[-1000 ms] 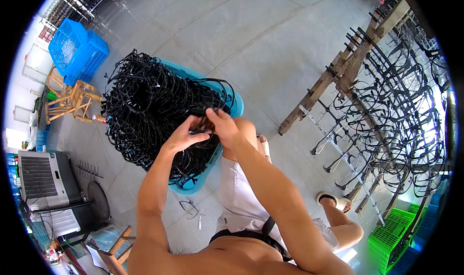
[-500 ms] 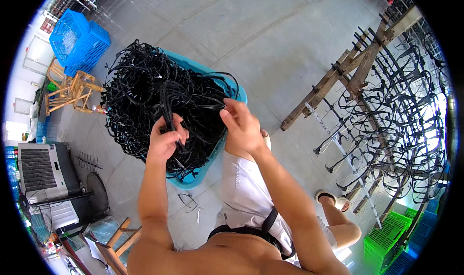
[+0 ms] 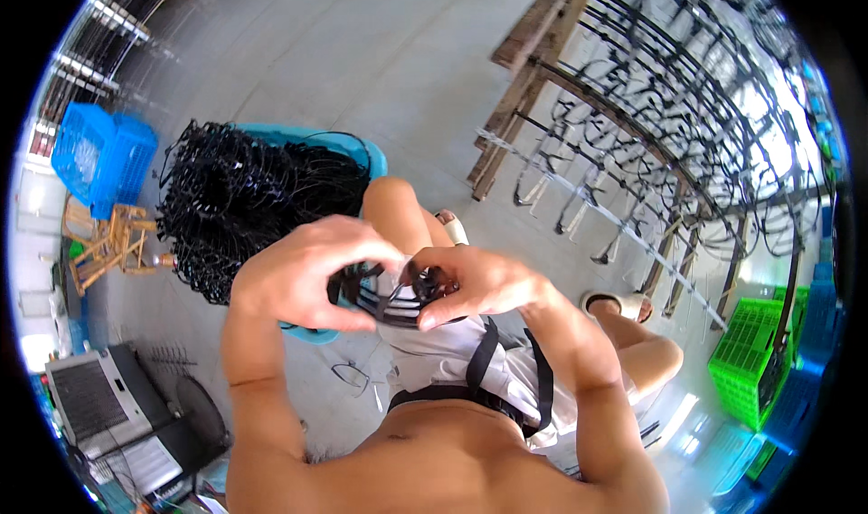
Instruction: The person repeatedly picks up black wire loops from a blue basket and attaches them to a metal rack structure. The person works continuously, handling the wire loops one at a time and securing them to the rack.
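Observation:
Close in front of my body, my left hand (image 3: 303,274) and my right hand (image 3: 488,283) grip opposite ends of a small bundle of thin black strips (image 3: 395,313). Both sets of fingers curl round it, and its ends are partly hidden inside my palms. Beyond my left hand, a tangled heap of glossy black strips (image 3: 244,184) fills a teal tub (image 3: 378,161) and spills over its left side. My hands cover the near part of the heap.
A rack hung with looped black pieces (image 3: 633,134) stands at the right, its wooden beam (image 3: 520,89) reaching toward the middle. Blue crates (image 3: 108,157) and a wooden stool (image 3: 113,243) are at the left. Green crates (image 3: 750,360) sit lower right. A thin wire loop (image 3: 351,378) lies on the floor.
Both hands have come away from the heap toward my body, bringing a bundle of strips. My right hand now grips it too. The whole view has shifted, with the rack nearer the middle.

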Motion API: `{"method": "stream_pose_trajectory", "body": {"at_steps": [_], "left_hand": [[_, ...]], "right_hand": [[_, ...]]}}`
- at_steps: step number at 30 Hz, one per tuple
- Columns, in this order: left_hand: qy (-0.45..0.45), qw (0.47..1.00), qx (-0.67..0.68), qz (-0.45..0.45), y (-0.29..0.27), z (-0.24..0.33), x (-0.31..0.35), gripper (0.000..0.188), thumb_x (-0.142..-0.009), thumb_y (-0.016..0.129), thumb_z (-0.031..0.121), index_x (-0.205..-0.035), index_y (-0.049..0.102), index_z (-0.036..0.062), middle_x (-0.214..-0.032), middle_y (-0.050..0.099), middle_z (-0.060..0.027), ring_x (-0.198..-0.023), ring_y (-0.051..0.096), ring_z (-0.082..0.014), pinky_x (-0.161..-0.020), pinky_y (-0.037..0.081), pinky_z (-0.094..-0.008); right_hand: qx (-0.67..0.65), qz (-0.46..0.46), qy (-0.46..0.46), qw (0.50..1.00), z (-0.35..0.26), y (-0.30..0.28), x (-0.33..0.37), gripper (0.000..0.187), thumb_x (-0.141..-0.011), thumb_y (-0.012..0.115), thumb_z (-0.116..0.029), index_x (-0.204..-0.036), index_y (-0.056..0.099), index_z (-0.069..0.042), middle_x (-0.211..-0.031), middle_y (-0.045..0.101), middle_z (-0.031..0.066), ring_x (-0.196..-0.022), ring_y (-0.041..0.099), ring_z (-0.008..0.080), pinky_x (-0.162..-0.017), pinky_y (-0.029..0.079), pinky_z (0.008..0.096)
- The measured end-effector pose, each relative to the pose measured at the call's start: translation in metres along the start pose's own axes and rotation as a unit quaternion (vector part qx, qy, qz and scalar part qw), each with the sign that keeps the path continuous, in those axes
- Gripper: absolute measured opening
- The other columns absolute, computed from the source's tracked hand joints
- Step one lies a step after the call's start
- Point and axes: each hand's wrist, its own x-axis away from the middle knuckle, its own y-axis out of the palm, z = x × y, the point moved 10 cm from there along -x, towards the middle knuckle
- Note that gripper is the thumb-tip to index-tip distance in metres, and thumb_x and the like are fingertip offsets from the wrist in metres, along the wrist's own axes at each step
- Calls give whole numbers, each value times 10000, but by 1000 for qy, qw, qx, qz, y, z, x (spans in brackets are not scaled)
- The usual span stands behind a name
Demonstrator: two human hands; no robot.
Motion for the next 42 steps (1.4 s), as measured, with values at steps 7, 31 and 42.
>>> {"method": "stream_pose_trajectory", "body": {"at_steps": [7, 31, 42], "left_hand": [[6, 922, 268, 280, 71, -24, 9, 479, -821, 632, 345, -1102, 510, -24, -1141, 554, -167, -1026, 540, -249, -871, 424, -369], [21, 481, 869, -115, 223, 23, -49, 363, -813, 536, 233, -1137, 503, 73, -1173, 553, -197, -1075, 543, -386, -1012, 336, -572], [318, 490, 786, -204, 143, 118, -67, 469, -853, 596, 311, -1306, 477, 332, -1116, 567, -163, -879, 558, -239, -860, 282, -380]], "right_hand": [[-256, 312, -71, 912, 28, -14, 102, 607, -751, 795, -212, -1190, 447, 22, -990, 608, 100, -909, 623, 167, -834, 492, 316], [86, 220, -15, 972, 49, -19, 244, 204, -867, 655, -242, -953, 588, -70, -746, 618, 119, -662, 593, 281, -581, 430, 346], [-320, 317, -299, 842, 37, -94, 356, 334, -849, 643, -224, -770, 506, 70, -586, 568, 168, -489, 589, 215, -380, 433, 291]]}}
